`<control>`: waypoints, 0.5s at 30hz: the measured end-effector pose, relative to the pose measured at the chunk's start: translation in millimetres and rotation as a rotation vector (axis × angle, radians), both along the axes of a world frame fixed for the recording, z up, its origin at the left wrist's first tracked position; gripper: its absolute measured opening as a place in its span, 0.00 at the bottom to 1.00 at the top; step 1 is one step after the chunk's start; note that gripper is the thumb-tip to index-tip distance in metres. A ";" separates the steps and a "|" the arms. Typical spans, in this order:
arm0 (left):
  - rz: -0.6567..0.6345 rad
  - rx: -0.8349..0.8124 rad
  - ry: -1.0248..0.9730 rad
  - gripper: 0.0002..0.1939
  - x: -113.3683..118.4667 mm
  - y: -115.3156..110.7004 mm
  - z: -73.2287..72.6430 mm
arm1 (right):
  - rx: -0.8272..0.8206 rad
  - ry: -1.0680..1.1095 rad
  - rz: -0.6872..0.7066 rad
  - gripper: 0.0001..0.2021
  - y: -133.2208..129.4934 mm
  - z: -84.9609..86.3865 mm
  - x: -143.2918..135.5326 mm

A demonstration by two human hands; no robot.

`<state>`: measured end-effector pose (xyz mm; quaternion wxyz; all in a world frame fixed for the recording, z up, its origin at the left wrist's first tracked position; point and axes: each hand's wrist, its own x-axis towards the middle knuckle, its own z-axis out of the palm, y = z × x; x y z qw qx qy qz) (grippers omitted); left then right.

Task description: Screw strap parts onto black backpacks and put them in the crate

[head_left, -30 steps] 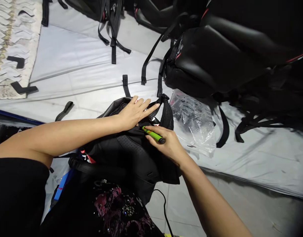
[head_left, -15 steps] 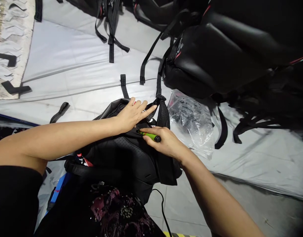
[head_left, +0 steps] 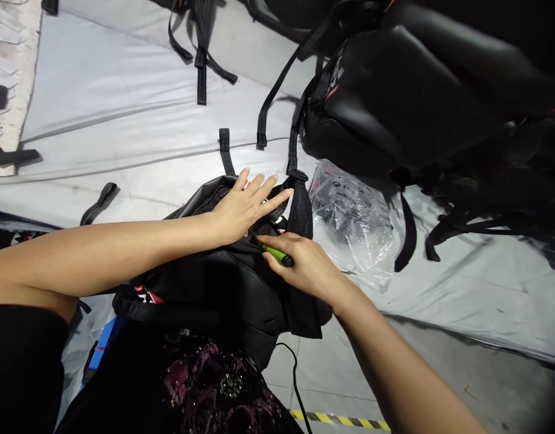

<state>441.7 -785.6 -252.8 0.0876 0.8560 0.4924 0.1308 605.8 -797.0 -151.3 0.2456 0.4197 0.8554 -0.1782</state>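
Observation:
A black backpack (head_left: 223,283) lies at the table's near edge, against my body. My left hand (head_left: 244,208) rests flat on its upper part, fingers spread, pressing on the fabric. Between the thumb and fingers of my right hand (head_left: 304,262) is a slim green pen-shaped tool (head_left: 279,255) with a black end. Its tip meets the black fabric just below my left palm; exactly what it touches there is hidden. A padded shoulder strap (head_left: 300,208) with a buckle stands up beyond my right fingers. Bits of red and white show under my left fingers.
Several black bags (head_left: 404,102) are heaped at the upper right, their straps trailing over the white cloth (head_left: 123,78). A clear plastic bag (head_left: 354,223) lies right of the backpack. Black cut pieces (head_left: 12,155) sit at far left. A dark cord (head_left: 296,380) hangs near the floor.
The view has shifted slightly, showing more striped floor tape. Both hands keep nearly the same places on the backpack, and the green tool has tilted slightly.

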 end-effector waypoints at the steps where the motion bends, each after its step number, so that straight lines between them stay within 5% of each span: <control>1: 0.006 0.019 -0.006 0.53 -0.1 -1.0 -0.1 | -0.001 0.002 -0.004 0.19 0.7 -0.5 1.2; 6: 0.010 0.049 -0.041 0.41 -1.1 -2.9 -1.3 | -0.027 0.027 -0.064 0.17 6.6 -2.7 1.6; 15: 0.024 -0.015 -0.081 0.38 -1.9 -2.2 0.7 | -0.028 -0.097 0.043 0.14 13.6 -1.5 -13.6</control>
